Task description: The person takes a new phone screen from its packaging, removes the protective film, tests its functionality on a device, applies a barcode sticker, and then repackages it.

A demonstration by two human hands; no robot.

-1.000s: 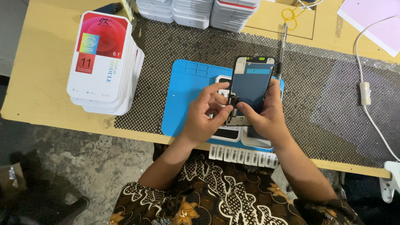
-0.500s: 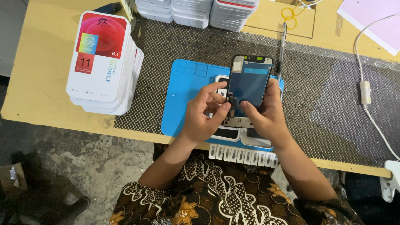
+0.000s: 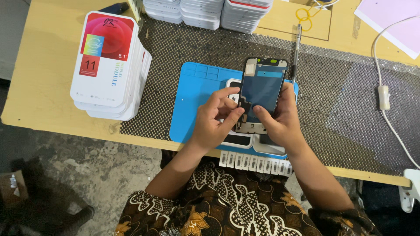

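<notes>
Here, a phone display panel (image 3: 261, 94) is held tilted above the blue repair mat (image 3: 197, 94).
The right hand (image 3: 282, 120) grips its edge; the left hand (image 3: 214, 120) pinches what seems its flex cable, which a hard tug could tear.

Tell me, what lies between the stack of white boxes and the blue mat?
Only black dotted matting, seen from the head camera, between the stack of white boxes and the blue mat.

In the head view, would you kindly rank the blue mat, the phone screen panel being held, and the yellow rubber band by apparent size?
1. Blue mat
2. Phone screen panel, held nearer the camera, so it looks slightly enlarged
3. Yellow rubber band
</notes>
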